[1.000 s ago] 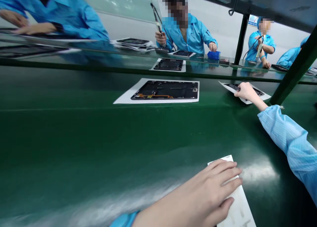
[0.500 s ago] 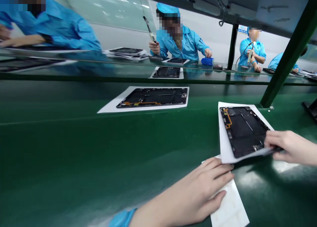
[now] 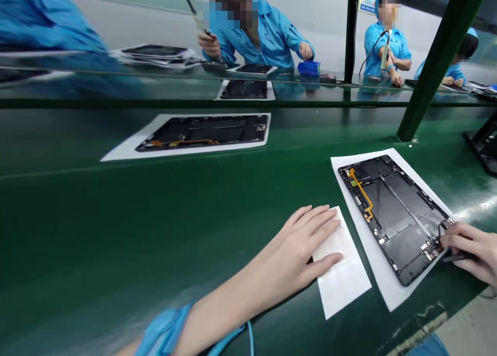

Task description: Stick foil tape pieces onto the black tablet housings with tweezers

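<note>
The tablet shell (image 3: 399,211) had moved nearer, the right hand (image 3: 471,247) pinching its edge. Left of that grip, the left hand (image 3: 297,247) lay flat on a white card (image 3: 344,283).

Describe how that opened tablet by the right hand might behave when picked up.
The opened tablet looks flat and thin, so it is probably fairly stiff and unlikely to roll. Its exposed orange ribbon suggests it may be fragile. Lying on white paper, it might slide if pushed.
</note>
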`<state>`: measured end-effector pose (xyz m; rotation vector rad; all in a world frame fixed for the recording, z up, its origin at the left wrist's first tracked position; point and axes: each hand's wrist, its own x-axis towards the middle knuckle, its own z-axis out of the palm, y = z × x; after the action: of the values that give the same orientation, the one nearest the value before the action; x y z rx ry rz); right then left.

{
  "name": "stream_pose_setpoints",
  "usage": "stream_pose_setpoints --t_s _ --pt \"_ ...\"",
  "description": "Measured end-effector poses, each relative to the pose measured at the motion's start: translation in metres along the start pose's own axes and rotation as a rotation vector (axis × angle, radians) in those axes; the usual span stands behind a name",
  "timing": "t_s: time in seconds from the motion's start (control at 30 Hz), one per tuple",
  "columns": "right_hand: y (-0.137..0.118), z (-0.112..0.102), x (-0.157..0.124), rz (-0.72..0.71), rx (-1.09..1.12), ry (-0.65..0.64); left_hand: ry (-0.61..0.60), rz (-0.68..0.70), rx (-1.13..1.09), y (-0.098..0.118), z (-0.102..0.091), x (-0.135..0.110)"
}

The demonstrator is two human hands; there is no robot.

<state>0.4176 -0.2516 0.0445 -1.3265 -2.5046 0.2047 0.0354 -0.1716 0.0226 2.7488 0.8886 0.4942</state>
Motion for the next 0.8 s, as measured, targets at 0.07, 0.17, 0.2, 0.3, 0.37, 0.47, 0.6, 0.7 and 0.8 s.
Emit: stream_pose_setpoints --t_s 0.07,0.17,0.2,0.3,0.37,0.47,0.6,0.7,0.8 --pt "-0.004 -0.008 0.0 -0.019 0.059 0.004 -0.033 -0.017 0.005 0.005 0.0 -0.003" --pt "-0.014 -0.02 0.014 -0.081 0.163 0.134 -0.096 -0.024 0.007 0.014 -0.002 -0.004" --pt "-0.019 -0.023 0.023 -0.104 0.202 0.207 -0.128 -0.028 0.012 0.017 -0.003 -0.003" --pt "-0.037 -0.023 0.063 -0.11 0.457 0.348 -0.236 -0.052 0.048 0.025 -0.005 0.001" --pt "-0.05 -0.016 0.095 0.006 0.752 0.254 -0.269 -0.059 0.072 0.028 -0.006 0.003" --pt "-0.063 -0.002 0.139 0.182 1.02 -0.109 -0.249 -0.034 0.101 0.029 -0.007 0.003" --pt "-0.067 0.016 0.165 0.146 1.111 -0.338 -0.206 -0.004 0.13 0.027 -0.004 0.0" --pt "-0.063 0.026 0.161 0.144 1.151 -0.306 -0.159 -0.004 0.158 0.027 -0.001 0.001" --pt "-0.061 0.034 0.153 0.172 1.151 -0.252 -0.104 0.012 0.184 0.029 0.001 0.002"
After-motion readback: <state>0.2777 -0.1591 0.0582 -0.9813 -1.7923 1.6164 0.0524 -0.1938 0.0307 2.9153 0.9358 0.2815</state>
